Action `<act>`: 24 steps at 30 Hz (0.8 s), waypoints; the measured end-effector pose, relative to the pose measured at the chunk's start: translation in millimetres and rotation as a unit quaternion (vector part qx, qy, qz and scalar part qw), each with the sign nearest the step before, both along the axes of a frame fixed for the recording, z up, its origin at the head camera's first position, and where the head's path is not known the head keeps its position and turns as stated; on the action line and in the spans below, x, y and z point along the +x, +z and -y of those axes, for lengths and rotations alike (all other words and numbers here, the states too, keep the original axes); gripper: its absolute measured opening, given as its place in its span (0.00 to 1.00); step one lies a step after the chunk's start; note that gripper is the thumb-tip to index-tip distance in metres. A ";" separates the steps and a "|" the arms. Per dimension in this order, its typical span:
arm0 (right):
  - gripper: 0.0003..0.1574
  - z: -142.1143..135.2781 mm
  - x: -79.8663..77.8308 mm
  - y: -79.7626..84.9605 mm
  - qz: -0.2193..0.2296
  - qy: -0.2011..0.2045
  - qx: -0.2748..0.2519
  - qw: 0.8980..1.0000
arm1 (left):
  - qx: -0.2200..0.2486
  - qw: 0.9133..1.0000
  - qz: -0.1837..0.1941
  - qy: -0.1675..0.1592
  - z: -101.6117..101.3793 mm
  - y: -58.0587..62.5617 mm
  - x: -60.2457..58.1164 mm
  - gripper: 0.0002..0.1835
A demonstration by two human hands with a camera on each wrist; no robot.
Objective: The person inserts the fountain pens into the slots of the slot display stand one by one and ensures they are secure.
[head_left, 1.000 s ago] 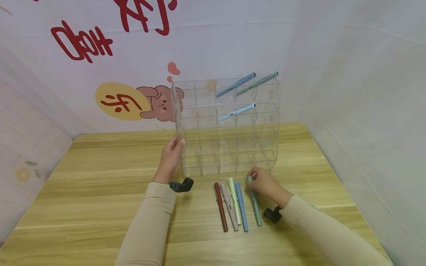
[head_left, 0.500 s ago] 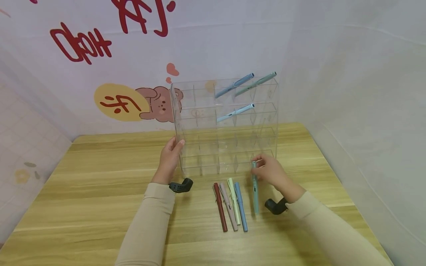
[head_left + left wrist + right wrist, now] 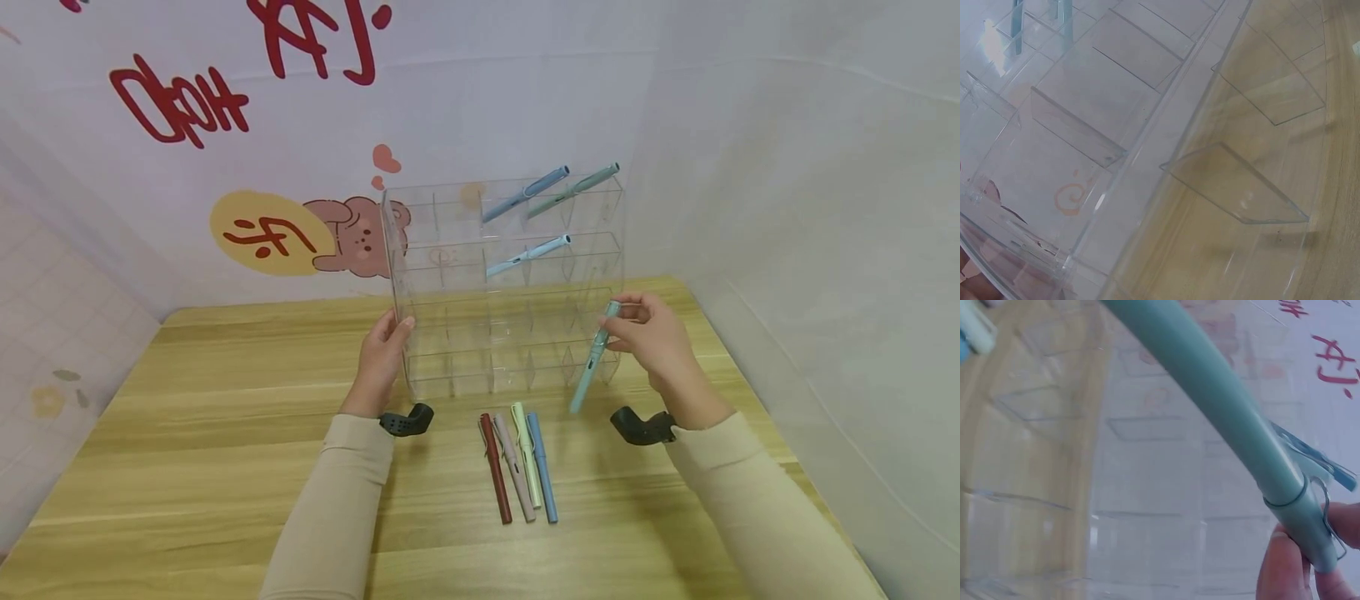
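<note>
My left hand [image 3: 381, 354] grips the left edge of a clear acrylic pen rack [image 3: 510, 367] that stands upright, with four-sided compartments in rows. In front of the rack's lower right corner, my right hand [image 3: 658, 342] pinches a teal pen [image 3: 594, 360] by its capped end, the barrel slanting down to the left. The right wrist view shows the pen [image 3: 1216, 412] close up, fingertips around the cap beside the metal clip. A blue pen [image 3: 525, 195] and a green pen [image 3: 573, 192] lean in the top row. Below them sits a light blue pen [image 3: 528, 256].
On the wooden table [image 3: 225, 433], before the rack, lie a dark red pen [image 3: 496, 469], a mauve pen [image 3: 516, 472], a pale green pen [image 3: 527, 458] and a blue pen [image 3: 543, 472], side by side. A printed white cloth [image 3: 720, 167] hangs behind.
My right hand has picked the teal pen up off the table and carried it up and to the right, tilting it, toward the rack's lower right. The left hand keeps its hold.
</note>
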State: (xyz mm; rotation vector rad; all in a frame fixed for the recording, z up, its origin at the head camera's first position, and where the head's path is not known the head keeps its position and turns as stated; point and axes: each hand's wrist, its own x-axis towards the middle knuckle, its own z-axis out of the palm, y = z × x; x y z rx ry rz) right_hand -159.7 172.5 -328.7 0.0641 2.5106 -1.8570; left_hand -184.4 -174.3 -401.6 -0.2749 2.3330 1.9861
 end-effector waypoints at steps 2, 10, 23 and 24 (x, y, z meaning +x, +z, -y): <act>0.24 -2.3 -1.4 6.0 -0.013 -0.021 -0.026 0.999 | -0.001 1.000 0.001 0.000 0.1 0.1 -0.1 0.33; 0.17 -4.9 -9.8 25.7 -0.064 -0.127 -0.170 0.975 | 0.005 1.000 0.001 -0.001 0.3 -0.5 -0.3 0.33; 0.20 -0.7 -28.6 42.6 -0.157 -0.207 -0.264 0.929 | -0.002 1.000 0.004 0.001 0.2 -0.9 -0.4 0.33; 0.20 -0.4 -29.9 43.4 -0.162 -0.211 -0.266 0.926 | -0.002 1.000 0.004 0.001 0.2 -0.7 -0.3 0.33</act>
